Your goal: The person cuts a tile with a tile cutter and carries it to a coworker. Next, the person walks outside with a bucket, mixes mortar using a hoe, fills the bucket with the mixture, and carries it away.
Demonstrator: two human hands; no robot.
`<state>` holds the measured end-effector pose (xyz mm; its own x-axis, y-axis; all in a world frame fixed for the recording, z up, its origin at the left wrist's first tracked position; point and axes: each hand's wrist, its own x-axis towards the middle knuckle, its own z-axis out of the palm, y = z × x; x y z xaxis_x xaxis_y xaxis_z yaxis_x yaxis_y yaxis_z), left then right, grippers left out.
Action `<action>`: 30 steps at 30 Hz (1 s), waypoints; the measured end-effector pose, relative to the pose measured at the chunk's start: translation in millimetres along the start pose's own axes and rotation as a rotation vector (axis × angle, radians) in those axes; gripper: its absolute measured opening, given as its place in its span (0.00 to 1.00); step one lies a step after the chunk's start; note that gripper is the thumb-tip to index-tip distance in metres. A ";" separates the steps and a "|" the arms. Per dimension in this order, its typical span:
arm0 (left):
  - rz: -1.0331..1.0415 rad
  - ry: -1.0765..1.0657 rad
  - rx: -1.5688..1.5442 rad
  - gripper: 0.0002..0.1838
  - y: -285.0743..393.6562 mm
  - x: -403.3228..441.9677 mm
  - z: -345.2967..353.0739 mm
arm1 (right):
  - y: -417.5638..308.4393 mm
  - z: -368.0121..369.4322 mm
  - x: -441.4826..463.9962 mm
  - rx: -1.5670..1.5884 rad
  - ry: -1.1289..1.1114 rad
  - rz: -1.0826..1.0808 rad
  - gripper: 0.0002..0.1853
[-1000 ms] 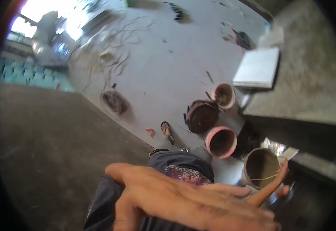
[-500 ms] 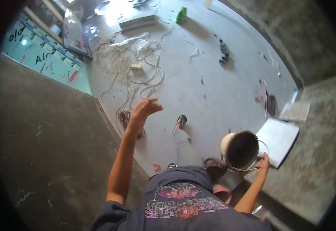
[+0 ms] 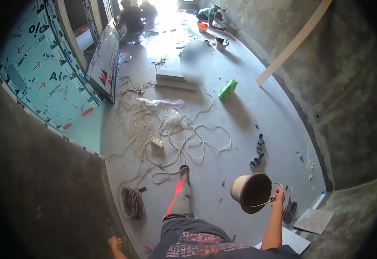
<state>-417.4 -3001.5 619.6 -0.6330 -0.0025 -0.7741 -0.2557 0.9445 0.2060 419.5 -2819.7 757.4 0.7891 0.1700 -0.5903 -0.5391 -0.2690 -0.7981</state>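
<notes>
My right hand (image 3: 278, 197) is closed round the thin wire handle of a bucket (image 3: 237, 188). The bucket hangs tilted, its dark mouth turned toward me; its outside is cream-coloured. At the lower left, beside the concrete wall, my left hand (image 3: 116, 243) hangs with loosely bent fingers and nothing visible in it. A coil of brown cable (image 3: 132, 203) lies on the floor ahead of that hand. One sandalled foot (image 3: 184, 169) is stepping forward near a loop of pale cord.
Tangled pale cord (image 3: 188, 138) and a socket block (image 3: 157, 143) cover the floor ahead. Further on lie a long grey box (image 3: 175, 81) and a green packet (image 3: 228, 90). A board (image 3: 294, 52) leans on the right wall. Several people crouch far ahead, near another bucket (image 3: 221, 44).
My view has tilted up and moved forward, bringing the people into sight. The bucket has come along in my right hand. My left hand has dropped from in front of me to the lower left.
</notes>
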 end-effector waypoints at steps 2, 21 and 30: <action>-0.164 -0.187 0.099 0.23 9.9 27.1 66.0 | -7.6 46.0 36.6 -0.015 0.092 -0.052 0.11; 1.142 -1.451 1.228 0.24 872.2 -478.5 707.2 | -168.0 404.6 353.0 -0.636 0.552 -0.128 0.13; 0.916 -1.985 1.081 0.33 922.2 -613.9 827.2 | -369.6 743.8 442.7 -0.614 0.074 -0.193 0.14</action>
<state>339.8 -1857.2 789.7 0.9631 -0.1014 -0.2493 0.2685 0.3015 0.9149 749.1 -1939.9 701.3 0.8849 0.2096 -0.4159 -0.1364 -0.7372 -0.6617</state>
